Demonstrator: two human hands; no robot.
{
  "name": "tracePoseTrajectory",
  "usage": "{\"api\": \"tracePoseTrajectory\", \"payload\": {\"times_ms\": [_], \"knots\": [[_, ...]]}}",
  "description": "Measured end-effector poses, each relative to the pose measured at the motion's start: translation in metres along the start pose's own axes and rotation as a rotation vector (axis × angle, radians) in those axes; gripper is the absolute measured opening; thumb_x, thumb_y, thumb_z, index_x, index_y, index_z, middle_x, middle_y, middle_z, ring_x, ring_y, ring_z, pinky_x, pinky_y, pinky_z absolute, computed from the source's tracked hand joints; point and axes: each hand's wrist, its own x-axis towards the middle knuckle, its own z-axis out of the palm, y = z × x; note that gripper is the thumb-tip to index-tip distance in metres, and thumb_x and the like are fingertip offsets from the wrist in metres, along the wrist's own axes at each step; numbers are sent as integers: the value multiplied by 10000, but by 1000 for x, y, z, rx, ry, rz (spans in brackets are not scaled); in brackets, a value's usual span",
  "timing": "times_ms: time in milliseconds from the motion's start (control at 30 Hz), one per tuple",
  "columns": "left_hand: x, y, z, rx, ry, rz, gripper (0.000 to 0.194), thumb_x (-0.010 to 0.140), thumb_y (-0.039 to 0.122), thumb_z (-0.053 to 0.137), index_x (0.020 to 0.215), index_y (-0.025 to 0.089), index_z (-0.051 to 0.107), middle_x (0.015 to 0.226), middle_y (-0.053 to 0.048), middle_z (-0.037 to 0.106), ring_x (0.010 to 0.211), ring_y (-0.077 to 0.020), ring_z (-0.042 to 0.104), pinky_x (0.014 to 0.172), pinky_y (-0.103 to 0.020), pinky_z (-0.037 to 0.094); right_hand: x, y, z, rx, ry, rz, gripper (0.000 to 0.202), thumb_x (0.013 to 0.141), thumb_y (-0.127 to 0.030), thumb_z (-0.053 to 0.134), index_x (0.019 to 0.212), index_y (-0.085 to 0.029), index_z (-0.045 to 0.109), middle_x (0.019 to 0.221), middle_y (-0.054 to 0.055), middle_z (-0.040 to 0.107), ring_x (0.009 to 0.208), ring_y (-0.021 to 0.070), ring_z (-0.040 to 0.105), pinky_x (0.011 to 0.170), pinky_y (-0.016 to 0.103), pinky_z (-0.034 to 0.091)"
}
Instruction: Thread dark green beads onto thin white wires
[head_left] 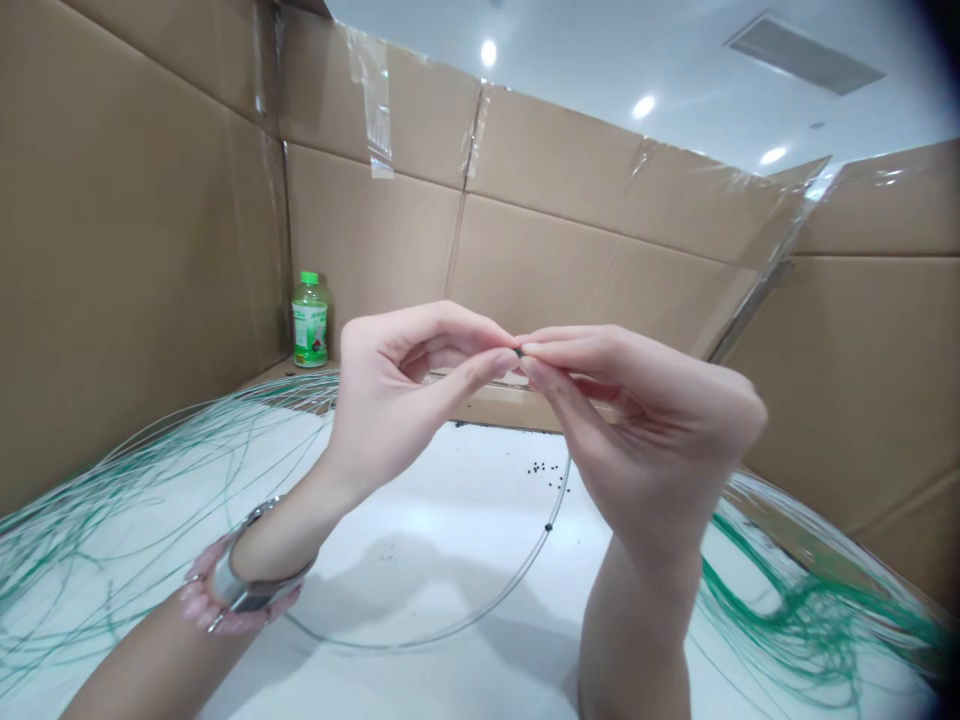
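My left hand (420, 385) and my right hand (637, 420) meet in front of me, raised above the white tabletop (420, 480). Both pinch with thumb and forefinger, tips almost touching. A tiny dark piece (519, 352) shows between the fingertips; its exact shape is mostly covered. From behind my right hand a thin pale cable (517, 580) curves down and left over the table, with a small black bead-like piece (548, 527) on it. Whether its upper end runs into my fingers is hidden.
Several tiny black pieces (541, 468) lie scattered on the table. Green and white cables spread at left (150, 490) and bunch at right (810, 610). A green-capped bottle (310, 322) stands in the back left corner. Cardboard walls (555, 230) enclose the work area.
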Motion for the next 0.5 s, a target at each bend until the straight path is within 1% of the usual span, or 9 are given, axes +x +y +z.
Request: {"api": "tracePoseTrajectory", "payload": {"times_ms": [100, 167, 267, 333, 433, 467, 500], "knots": [[0, -1, -2, 65, -1, 29, 76, 752, 138, 686, 772, 207, 708, 723, 21, 697, 644, -85, 643, 566, -149, 522, -1, 5, 1, 62, -19, 69, 204, 750, -22, 637, 830, -201, 693, 781, -26, 693, 692, 109, 653, 612, 230, 594], [0, -2, -3, 120, -22, 50, 70, 775, 146, 662, 782, 204, 701, 725, 20, 693, 641, -83, 636, 575, -150, 520, -1, 5, 1, 95, -46, 124, 190, 758, -43, 638, 852, -199, 692, 773, -33, 690, 684, 101, 658, 632, 218, 606], [0, -4, -4, 250, -33, 120, 68, 783, 129, 645, 772, 191, 673, 709, 31, 674, 615, -64, 607, 564, -139, 497, 0, 1, 3, 109, -95, 236, 102, 789, -101, 627, 821, -186, 673, 760, -32, 686, 691, 90, 665, 660, 191, 603], [0, -5, -4, 333, -24, 174, 79, 771, 105, 647, 756, 182, 652, 685, 39, 650, 599, -55, 576, 553, -140, 474, 2, -2, 3, 94, -127, 285, 74, 810, -134, 607, 787, -186, 655, 732, -40, 674, 690, 78, 660, 655, 169, 590], [0, -9, -3, 350, -32, 215, 85, 771, 88, 636, 760, 172, 636, 682, 37, 622, 603, -56, 550, 562, -161, 459, 3, -1, 2, 66, -166, 317, 93, 807, -128, 579, 746, -175, 633, 710, -38, 656, 679, 75, 647, 619, 161, 573], [-1, -11, -3, 340, -33, 213, 82, 777, 90, 628, 762, 170, 635, 684, 33, 615, 603, -61, 550, 564, -172, 459, 2, 2, 0, 38, -200, 333, 105, 789, -108, 572, 725, -170, 628, 703, -33, 652, 668, 79, 640, 604, 168, 568], [-1, -14, -2, 332, -28, 204, 77, 784, 94, 620, 765, 167, 635, 685, 29, 610, 602, -68, 554, 564, -186, 460, 1, 5, -2, -2, -263, 350, 116, 764, -93, 573, 695, -169, 625, 681, -31, 646, 647, 86, 630, 583, 179, 562]]}}
